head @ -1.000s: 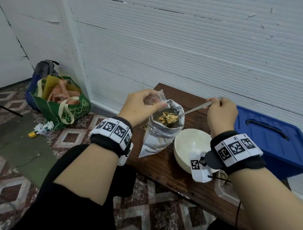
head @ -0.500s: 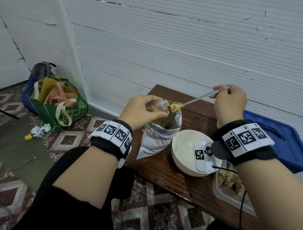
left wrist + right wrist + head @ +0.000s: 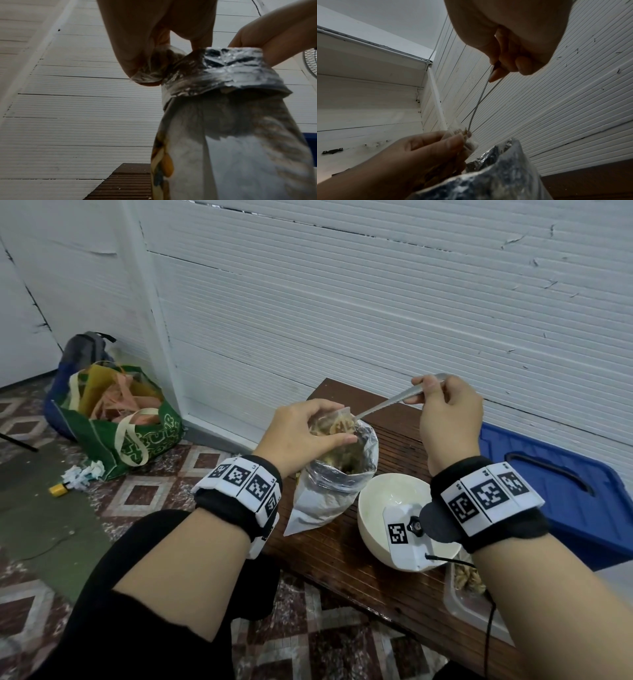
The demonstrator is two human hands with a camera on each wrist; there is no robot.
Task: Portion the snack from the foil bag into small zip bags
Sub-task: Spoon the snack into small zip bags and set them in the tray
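At the counter's (image 3: 342, 559) 11 o'clock end, we see the foil bag (image 3: 329, 501) standing upright with its top rolled down and its mouth open. Directly above that mouth, our left hand (image 3: 298, 436) pinches a small clear zip bag (image 3: 334, 424) between thumb and curled fingers (image 3: 453, 142); snack pieces (image 3: 339, 426) show through the plastic. From 2 o'clock, our right hand (image 3: 448, 419) grips the handle of a metal spoon (image 3: 387, 404), fingers clenched around it, and the spoon slants down so that its bowl end sits in the zip bag's opening. In the left wrist view the zip bag's (image 3: 150, 67) lower part touches the foil bag's (image 3: 223, 121) folded rim. Just beside the foil bag at 3 o'clock stands a white bowl (image 3: 383, 501). At 5 o'clock of the bowl, a clear tray (image 3: 466, 601) holds more snack, partly hidden by our right forearm. Beyond the counter at 3 o'clock lies a blue bin lid (image 3: 565, 494); on the floor at 9 o'clock stands a green tote bag (image 3: 137, 440).
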